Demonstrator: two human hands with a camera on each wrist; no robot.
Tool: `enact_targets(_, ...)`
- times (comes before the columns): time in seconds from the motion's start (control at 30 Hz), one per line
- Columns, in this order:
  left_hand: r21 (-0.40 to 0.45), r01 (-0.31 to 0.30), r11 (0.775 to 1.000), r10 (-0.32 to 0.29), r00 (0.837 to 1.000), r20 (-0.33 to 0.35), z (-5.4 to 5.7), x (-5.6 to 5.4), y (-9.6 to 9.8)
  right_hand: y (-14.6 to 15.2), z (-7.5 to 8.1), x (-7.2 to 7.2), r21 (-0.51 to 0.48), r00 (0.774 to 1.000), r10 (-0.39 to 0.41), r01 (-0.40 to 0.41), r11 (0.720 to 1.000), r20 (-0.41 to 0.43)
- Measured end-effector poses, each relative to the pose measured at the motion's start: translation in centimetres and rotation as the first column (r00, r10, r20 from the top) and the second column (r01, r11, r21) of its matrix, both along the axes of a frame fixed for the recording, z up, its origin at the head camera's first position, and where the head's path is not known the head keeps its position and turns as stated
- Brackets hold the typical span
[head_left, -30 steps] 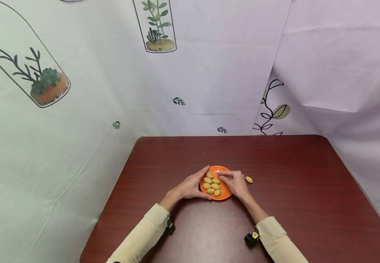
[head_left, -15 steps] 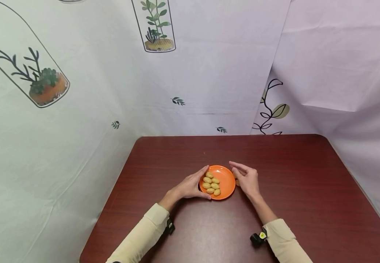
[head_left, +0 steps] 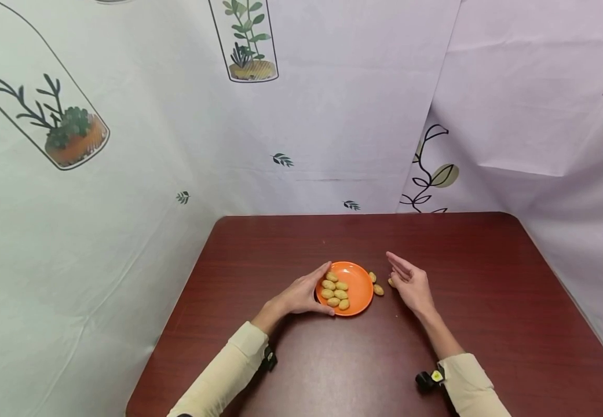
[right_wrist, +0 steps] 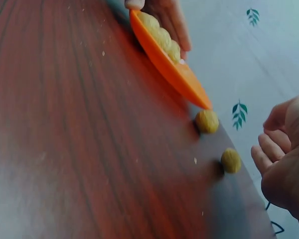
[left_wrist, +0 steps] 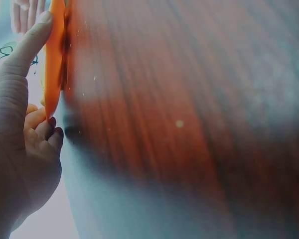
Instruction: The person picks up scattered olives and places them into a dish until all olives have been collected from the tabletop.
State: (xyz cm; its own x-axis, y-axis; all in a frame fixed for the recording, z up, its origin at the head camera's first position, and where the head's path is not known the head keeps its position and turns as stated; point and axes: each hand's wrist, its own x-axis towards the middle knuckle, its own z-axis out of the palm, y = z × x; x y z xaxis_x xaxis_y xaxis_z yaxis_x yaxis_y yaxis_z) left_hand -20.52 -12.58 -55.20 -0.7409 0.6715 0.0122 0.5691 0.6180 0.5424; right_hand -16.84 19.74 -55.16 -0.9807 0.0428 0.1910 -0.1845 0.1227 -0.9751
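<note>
An orange plate (head_left: 360, 284) sits mid-table, with several oval yellow-brown nuts (head_left: 341, 294), like small walnuts, grouped on its left half. My left hand (head_left: 298, 294) grips the plate's left rim; in the left wrist view its thumb (left_wrist: 32, 45) lies along the near edge and its fingers curl at the far side. To the plate's right lie loose nuts, one nut (head_left: 379, 289) close by the rim and another nut (head_left: 391, 282) beside my right hand (head_left: 412, 285). That hand hovers with loosely bent fingers, and nothing shows in it in the right wrist view.
The dark red wooden table (head_left: 332, 370) carries the plate and the loose nuts. A pale printed cloth (head_left: 322, 116) hangs behind its back edge and along both sides. Tiny crumbs (right_wrist: 195, 161) dot the tabletop.
My right hand has moved from over the plate out to the right. It uncovers two nuts beside the plate's right rim and now partly covers the outer one. The left hand stays put.
</note>
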Motion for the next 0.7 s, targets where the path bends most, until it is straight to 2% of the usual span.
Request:
enact_targets(0.2,-0.003,-0.004,1.000,0.004,1.000,0.009,0.0,-0.1,0.0,1.0,-0.7,0.6,0.151,0.999,0.038,-0.037,0.988,-0.001)
enact_targets(0.53,-0.006,-0.004,1.000,0.004,1.000,0.004,-0.1,-0.1,0.1,1.8,-1.4,1.1,0.261,0.992,0.085,-0.106,0.960,0.091)
enact_targets(0.7,-0.002,-0.008,1.000,0.008,1.000,0.013,0.0,-0.1,0.1,1.9,-1.6,1.0,0.307,0.990,0.114,-0.134,0.942,0.082)
